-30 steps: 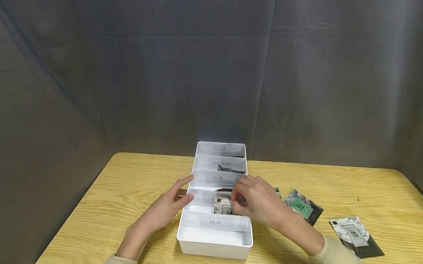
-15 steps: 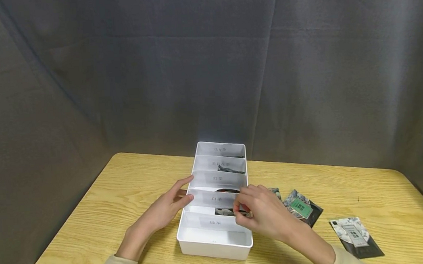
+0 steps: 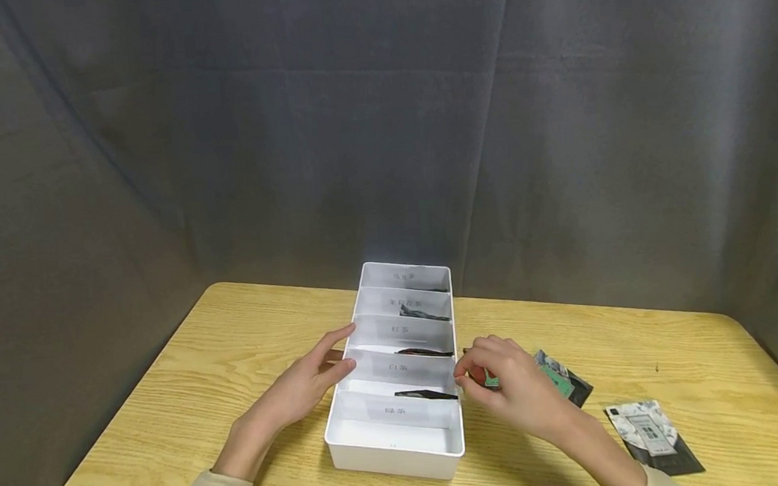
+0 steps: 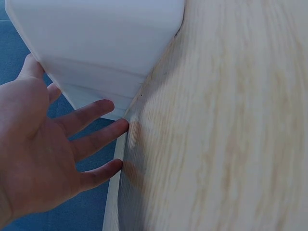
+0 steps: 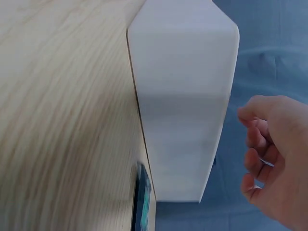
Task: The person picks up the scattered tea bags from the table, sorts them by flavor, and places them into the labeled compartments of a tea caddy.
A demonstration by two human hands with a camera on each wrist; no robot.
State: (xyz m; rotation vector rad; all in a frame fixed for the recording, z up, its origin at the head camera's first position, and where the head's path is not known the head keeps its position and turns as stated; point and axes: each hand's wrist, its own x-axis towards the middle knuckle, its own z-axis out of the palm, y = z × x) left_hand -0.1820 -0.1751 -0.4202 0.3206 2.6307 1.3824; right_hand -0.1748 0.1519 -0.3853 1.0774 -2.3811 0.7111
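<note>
A long white divided box [image 3: 392, 462] stands on the table, its compartments marked with printed labels. My left hand [image 3: 298, 390] rests against its left side, thumb and index finger at the rim, the other fingers spread low along the wall in the left wrist view. Just off the right rim hovers my right hand [image 3: 518, 391], fingers loosely curled around nothing, as the right wrist view also shows. A dark flat packet [image 3: 426, 394] stands in the compartment second from the front, only its top edge showing. More packets, such as a grey one [image 3: 423, 314], stand in compartments farther back.
Right of the box, a black packet with a green label [image 3: 561, 378] lies partly behind my right hand. Nearer the right front lies a packet with a pale label [image 3: 655, 435]. A dark grey curtain [image 3: 329, 142] hangs behind the wooden table [image 3: 260, 318].
The packet in the second compartment from the front has sunk from showing its face to showing only its top edge. My right hand has let go and moved right; the left stays.
</note>
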